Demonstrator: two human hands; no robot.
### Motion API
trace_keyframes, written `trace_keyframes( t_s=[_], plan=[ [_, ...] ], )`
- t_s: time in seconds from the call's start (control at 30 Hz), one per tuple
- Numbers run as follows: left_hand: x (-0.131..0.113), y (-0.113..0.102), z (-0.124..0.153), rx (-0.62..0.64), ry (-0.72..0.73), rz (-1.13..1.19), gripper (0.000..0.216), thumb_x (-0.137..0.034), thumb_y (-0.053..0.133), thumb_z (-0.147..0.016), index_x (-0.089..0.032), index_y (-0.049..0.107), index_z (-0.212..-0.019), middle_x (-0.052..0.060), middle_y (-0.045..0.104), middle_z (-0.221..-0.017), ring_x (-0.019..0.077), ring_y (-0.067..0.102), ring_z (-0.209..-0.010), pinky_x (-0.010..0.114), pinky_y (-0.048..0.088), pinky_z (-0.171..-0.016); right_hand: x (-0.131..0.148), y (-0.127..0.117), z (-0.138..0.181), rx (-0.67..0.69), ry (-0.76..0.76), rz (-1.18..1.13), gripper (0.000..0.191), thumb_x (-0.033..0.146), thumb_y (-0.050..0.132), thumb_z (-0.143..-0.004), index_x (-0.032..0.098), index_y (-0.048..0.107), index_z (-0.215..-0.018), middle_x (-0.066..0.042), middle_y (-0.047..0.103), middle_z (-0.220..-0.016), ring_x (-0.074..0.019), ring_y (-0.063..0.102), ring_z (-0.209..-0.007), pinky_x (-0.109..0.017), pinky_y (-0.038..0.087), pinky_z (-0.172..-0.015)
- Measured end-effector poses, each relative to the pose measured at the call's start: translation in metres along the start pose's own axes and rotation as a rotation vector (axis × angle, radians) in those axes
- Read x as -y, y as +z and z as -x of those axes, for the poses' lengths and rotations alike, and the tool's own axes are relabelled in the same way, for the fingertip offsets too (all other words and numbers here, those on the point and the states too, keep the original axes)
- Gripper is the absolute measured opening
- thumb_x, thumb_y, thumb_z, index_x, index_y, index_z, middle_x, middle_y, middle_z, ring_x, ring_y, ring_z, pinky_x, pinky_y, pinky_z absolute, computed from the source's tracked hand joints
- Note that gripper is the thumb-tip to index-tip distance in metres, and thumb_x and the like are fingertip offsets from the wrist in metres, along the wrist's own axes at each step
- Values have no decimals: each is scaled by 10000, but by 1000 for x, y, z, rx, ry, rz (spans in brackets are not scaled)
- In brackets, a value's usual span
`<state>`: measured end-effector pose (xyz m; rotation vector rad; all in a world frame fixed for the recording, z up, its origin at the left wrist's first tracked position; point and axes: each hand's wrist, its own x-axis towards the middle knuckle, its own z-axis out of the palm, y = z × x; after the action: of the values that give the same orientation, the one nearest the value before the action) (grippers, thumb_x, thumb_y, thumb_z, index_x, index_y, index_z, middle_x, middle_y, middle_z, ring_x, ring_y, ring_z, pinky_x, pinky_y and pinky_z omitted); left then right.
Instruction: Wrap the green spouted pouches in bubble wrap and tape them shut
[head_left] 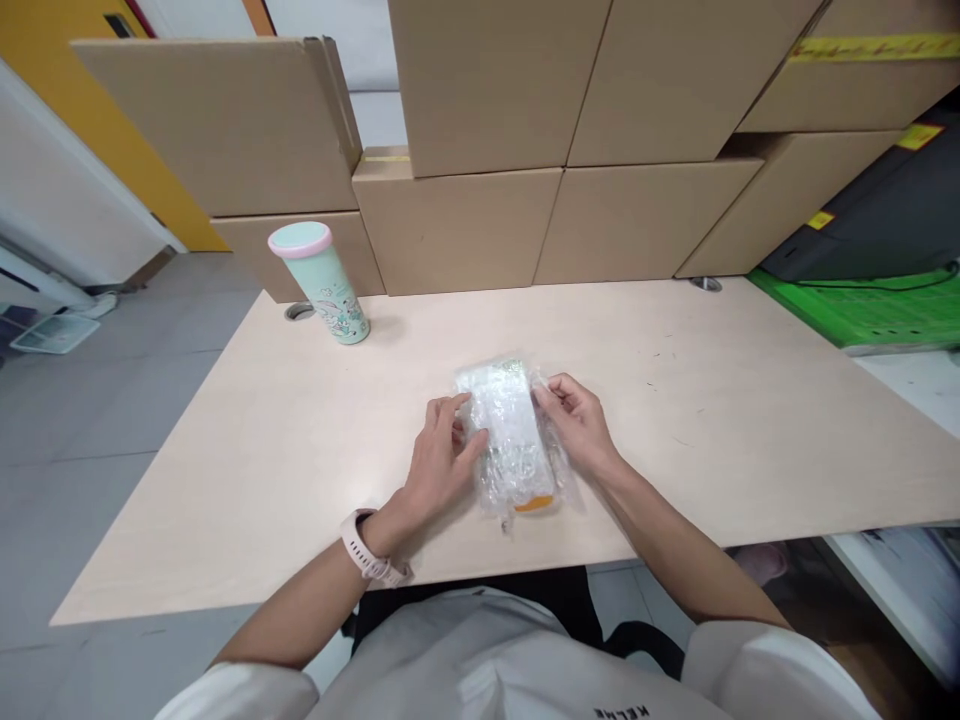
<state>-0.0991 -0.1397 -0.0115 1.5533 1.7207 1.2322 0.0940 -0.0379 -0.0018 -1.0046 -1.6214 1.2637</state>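
Observation:
A white box-shaped package wrapped in clear bubble wrap (511,425) lies on the table in front of me, with a bit of orange showing at its near end. My left hand (444,447) grips its left side, the thumb resting on top and the fingers curled along the edge. On the opposite side, my right hand (579,422) pinches the loose edge of the wrap between thumb and fingers. What the package contains cannot be made out through the plastic.
A mint-green tumbler with a pink-rimmed lid (330,290) stands at the table's back left. Cardboard boxes (465,230) are stacked along the back edge of the pale table (300,480). A green crate-like surface (870,305) and a dark case (877,205) are at the right.

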Motion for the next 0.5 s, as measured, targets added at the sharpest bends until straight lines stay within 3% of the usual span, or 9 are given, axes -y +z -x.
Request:
trace_keyframes(
  t_s=[0.1, 0.2, 0.27, 0.37, 0.5],
  plan=[
    [-7, -3, -3, 192, -87, 351, 502, -524, 492, -983, -243, 531, -1397, 121, 592, -1306, 236, 609, -1061, 398, 498, -899, 17, -4, 4, 68, -95, -70, 332, 561, 624, -903, 239, 617, -823, -47, 703, -1016, -216, 659, -961, -363, 520, -856],
    [-12, 1, -7, 450, -241, 783, 644, -676, 356, -974, -209, 604, -1341, 134, 674, -1243, 287, 636, -1129, 442, 497, -954, 30, -5, 9, 181, -227, -34, 355, 575, 635, -893, 242, 636, -771, -59, 610, -1395, -289, 504, -1357, -484, 404, -1111],
    [-9, 5, -11, 475, -326, 958, 695, -726, 350, -948, -202, 620, -1316, 134, 690, -1230, 306, 638, -1163, 467, 495, -989, 33, -6, 10, 176, -241, -45, 360, 571, 637, -894, 240, 635, -751, -43, 569, -1464, -296, 445, -1421, -511, 355, -1161],
    [3, 6, -14, 239, -352, 910, 589, -654, 437, -959, -209, 602, -1309, 123, 658, -1289, 289, 608, -1216, 458, 490, -1019, 29, -12, 6, -3, -133, -180, 286, 539, 621, -915, 257, 668, -907, -55, 600, -1434, -287, 542, -1342, -499, 472, -1069],
    [11, -5, -12, -165, -226, 395, 498, -476, 578, -948, -269, 500, -1395, 104, 530, -1424, 247, 533, -1277, 439, 474, -1026, 26, -29, -2, -184, -23, -353, 350, 522, 577, -939, 286, 644, -1188, -69, 626, -1400, -287, 601, -1282, -427, 609, -825]
  ],
)
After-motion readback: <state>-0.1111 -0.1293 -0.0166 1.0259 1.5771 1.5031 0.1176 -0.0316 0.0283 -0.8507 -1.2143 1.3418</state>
